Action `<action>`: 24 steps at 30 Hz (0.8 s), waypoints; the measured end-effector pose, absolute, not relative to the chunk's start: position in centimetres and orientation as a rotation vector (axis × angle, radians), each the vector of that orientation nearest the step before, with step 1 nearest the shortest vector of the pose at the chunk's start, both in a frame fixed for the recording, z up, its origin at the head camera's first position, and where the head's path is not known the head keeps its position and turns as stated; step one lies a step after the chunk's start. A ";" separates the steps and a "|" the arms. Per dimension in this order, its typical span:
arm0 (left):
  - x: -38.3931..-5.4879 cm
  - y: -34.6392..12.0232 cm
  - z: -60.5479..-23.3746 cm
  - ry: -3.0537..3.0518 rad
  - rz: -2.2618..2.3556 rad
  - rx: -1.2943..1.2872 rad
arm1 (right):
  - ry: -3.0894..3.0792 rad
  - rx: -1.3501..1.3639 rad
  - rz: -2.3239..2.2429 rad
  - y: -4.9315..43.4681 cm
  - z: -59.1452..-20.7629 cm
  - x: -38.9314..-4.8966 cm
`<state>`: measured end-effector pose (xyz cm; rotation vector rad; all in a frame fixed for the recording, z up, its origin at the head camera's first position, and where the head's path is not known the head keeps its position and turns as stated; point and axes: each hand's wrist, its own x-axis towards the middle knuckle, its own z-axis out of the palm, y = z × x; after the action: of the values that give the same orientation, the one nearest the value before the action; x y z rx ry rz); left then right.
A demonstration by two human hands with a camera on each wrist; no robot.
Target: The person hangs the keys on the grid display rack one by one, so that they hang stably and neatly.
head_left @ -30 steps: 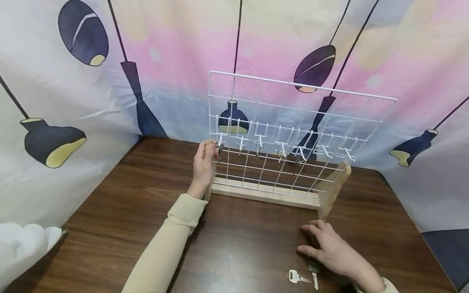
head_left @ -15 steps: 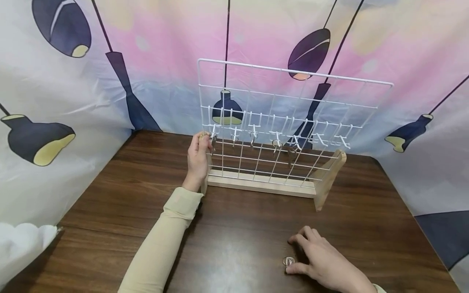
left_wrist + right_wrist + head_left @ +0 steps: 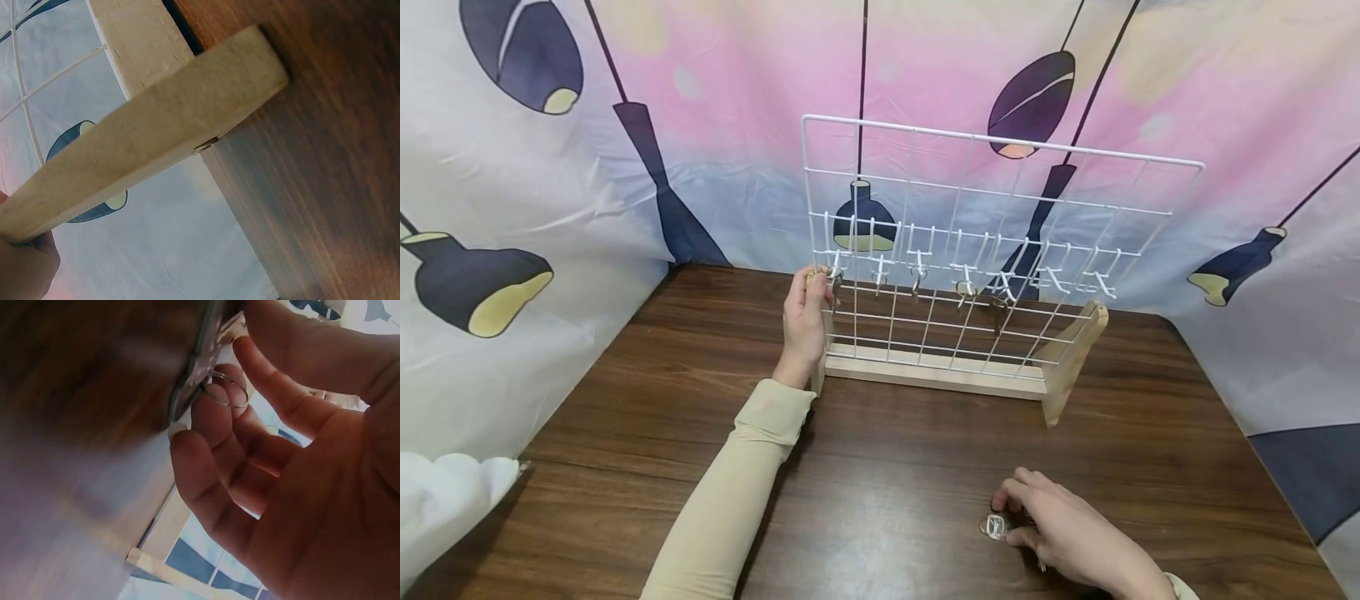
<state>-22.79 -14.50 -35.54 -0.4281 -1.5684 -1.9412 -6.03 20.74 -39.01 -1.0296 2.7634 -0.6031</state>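
Observation:
My left hand grips the upper end of the left wooden side post of a white wire grid rack. In the left wrist view, the curled fingers hold this post. My right hand is low over the table with thumb and fingers curled around a key with a metal ring; the hand partly hides it. Just left of the thumb, the head view shows a clear-topped key with a small ring. A second key's tip shows below the thumb.
White hooks run in a row along the rack, and several carry keys. The rack's wooden base stands on the brown table. Behind hangs a lamp-patterned cloth. White fabric lies at the left.
My right hand has moved down toward the two keys, and its fingers have curled in around them. The left hand stays on the rack's post. The head view has shifted slightly.

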 end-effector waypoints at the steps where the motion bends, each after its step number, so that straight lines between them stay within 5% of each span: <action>1: -22.8 -14.5 -35.5 -1.569 -1.941 -0.428 | 2.764 -1.026 -0.611 20.8 -39.0 -6.1; 24: -22.7 -14.4 -35.7 -1.491 -2.028 -0.454 | 2.690 -0.827 -0.611 23.2 -38.0 -6.8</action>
<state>-22.74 -14.36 -35.66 -0.4538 -1.4914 -2.0276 -6.78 23.15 -38.03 -0.8267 2.6904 -0.6112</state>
